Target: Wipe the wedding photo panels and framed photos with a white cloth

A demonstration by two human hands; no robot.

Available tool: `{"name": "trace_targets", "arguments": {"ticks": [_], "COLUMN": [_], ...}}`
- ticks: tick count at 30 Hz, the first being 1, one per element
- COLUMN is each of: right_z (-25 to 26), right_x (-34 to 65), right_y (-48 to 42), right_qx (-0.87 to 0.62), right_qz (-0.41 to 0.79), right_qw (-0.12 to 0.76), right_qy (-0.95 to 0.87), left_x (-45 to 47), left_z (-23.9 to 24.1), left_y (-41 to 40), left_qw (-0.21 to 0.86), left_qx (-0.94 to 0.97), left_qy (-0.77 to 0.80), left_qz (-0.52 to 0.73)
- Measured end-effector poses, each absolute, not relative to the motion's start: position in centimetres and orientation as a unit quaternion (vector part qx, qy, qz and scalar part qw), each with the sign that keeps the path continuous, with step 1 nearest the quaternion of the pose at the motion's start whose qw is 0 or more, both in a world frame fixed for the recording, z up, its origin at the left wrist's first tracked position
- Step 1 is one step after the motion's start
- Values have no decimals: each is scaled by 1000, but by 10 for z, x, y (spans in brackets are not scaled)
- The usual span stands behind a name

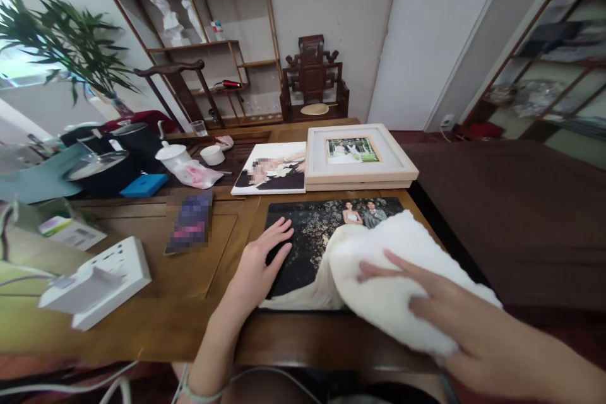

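Note:
A dark wedding photo panel (303,252) lies flat on the wooden table, showing a couple and a long pale dress trailing to its lower edge. My left hand (262,259) rests on the panel's left edge, fingers stretched out and holding nothing. On the panel's right half, my right hand (454,309) presses into a bunched white towel (392,249) and grips it. Part of the towel hangs past the panel's right side, and it hides the photo's lower right area. The right hand is slightly blurred.
Behind the panel lie a white photo canvas (269,170) and stacked pale wood frames (362,170). To the left are a power strip (111,281), a purple packet (189,221), a blue box (143,185), a black pot (101,170) and a white bowl (212,154). Cables run along the front.

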State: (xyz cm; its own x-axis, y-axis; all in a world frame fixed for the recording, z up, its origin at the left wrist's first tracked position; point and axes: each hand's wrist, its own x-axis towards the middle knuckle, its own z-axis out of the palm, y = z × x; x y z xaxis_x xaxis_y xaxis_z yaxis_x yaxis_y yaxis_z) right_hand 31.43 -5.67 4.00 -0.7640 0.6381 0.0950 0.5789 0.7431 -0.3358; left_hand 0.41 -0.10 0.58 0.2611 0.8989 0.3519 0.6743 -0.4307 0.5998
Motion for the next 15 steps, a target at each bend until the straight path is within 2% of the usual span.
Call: {"name": "trace_targets", "arguments": {"ticks": [4,9,12,15], "right_z": [32,34,31,30], "right_x": [323,325,322,313], "right_y": [-2,47,41,6], "right_qx": [-419,-456,-456,-391], "right_qz": [125,99,91,92], "right_qw": [120,145,143,129], "right_qy": [-891,-872,-873,-907], "left_x": [4,4,4,4], "left_z": [7,8,8,7], "left_y": [-2,-3,-4,-3], "left_qw": [174,177,177,175], "left_qx": [775,770,767,765], "left_qy": [508,514,516,513], "left_qz": [334,333,339,347]}}
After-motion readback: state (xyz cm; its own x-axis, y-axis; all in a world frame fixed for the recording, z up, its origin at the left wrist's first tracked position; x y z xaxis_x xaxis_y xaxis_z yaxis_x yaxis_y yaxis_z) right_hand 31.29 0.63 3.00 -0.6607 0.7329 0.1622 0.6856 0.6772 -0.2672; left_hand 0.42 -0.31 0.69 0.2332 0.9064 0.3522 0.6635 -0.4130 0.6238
